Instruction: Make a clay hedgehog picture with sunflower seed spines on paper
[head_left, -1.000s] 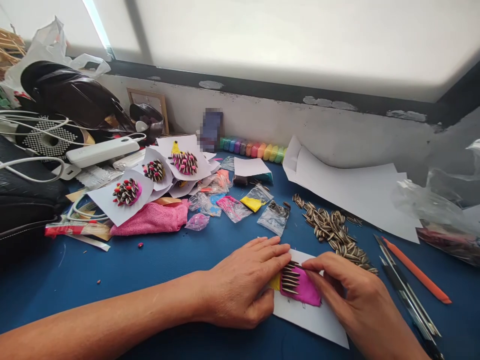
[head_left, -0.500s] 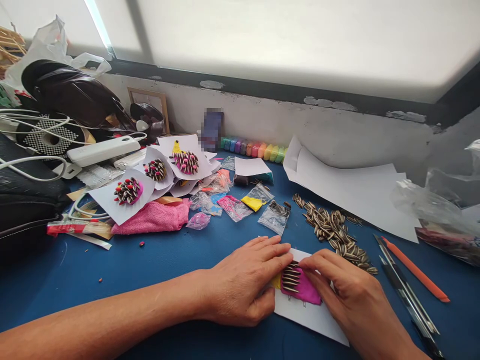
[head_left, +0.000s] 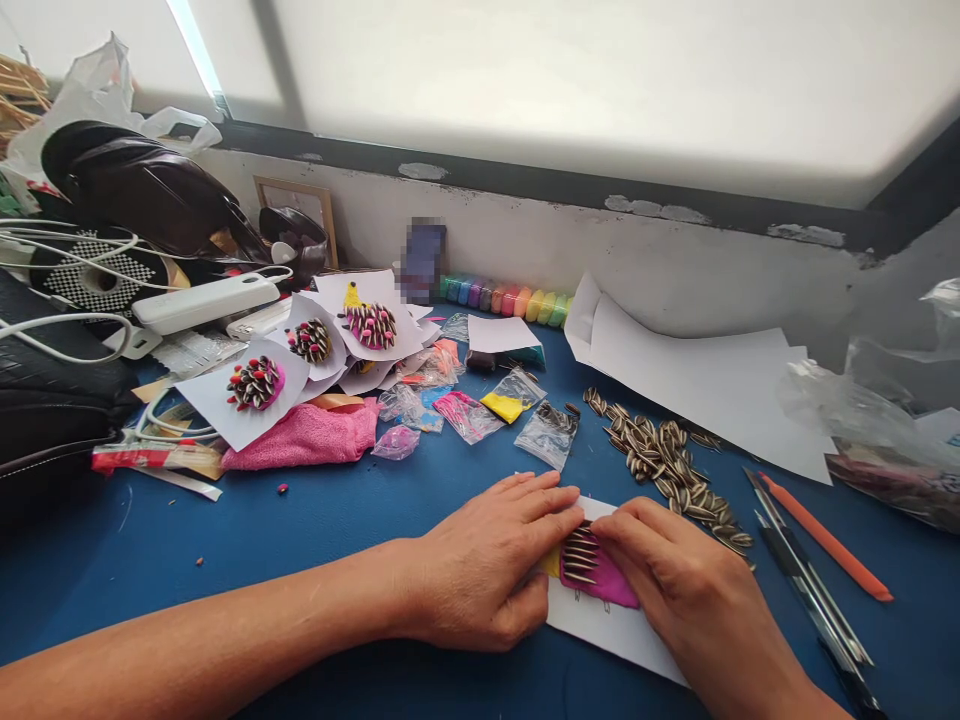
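Note:
My left hand (head_left: 487, 560) lies over the left side of a white sheet of paper (head_left: 592, 632), its fingers stretched out and the thumb bent under. On that sheet is a flat patch of pink clay (head_left: 611, 580) joined to yellow clay (head_left: 553, 561), with small pencil marks below. Striped sunflower seeds (head_left: 579, 553) stick in the pink clay in a row. My right hand (head_left: 675, 575) pinches at the upper end of this row, on a sunflower seed mostly hidden by the fingertips. To the upper right lies a loose heap of sunflower seeds (head_left: 660, 450).
Pens (head_left: 814, 590) and an orange clay tool (head_left: 825, 535) lie at the right. Small bags of clay (head_left: 514, 395), a pink cloth (head_left: 304, 435) and seed-covered clay figures (head_left: 256, 383) on paper sit further back. White sheets (head_left: 697, 385) lean near the wall.
My right hand has shifted slightly left along the seed row, its fingertips closer to the seeds. My left hand stays in place on the paper.

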